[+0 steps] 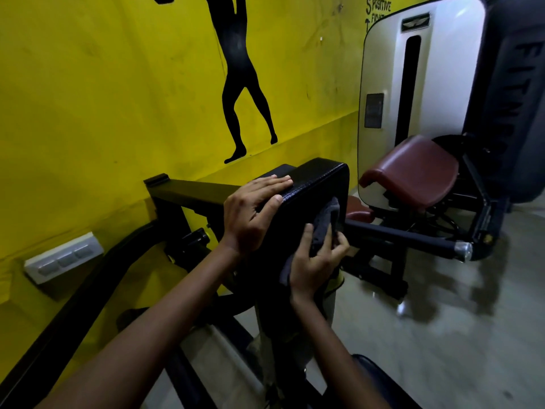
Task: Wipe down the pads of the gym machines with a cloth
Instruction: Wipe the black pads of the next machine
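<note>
Two hands are on the black pad [312,196] of the machine by the yellow wall [118,84]: the left hand [250,211] lies over its top edge with fingers laid nearly straight and the thumb hooked on the near face, steadying it, while the right hand [315,261] has its fingers curled into a bunched grey cloth [324,228] pressed against the pad's near face, toward its right edge. From where I stand, the likeliest slip is the cloth riding off that right edge, since it is bunched small and sits close to the corner; the lower part of the face and the top under the left palm could then go unwiped. A loose tail of cloth hangs below the right hand and might snag on the black frame bar [398,237] just beside it. The maroon seat pad [413,169] beyond looks untouched as yet
</note>
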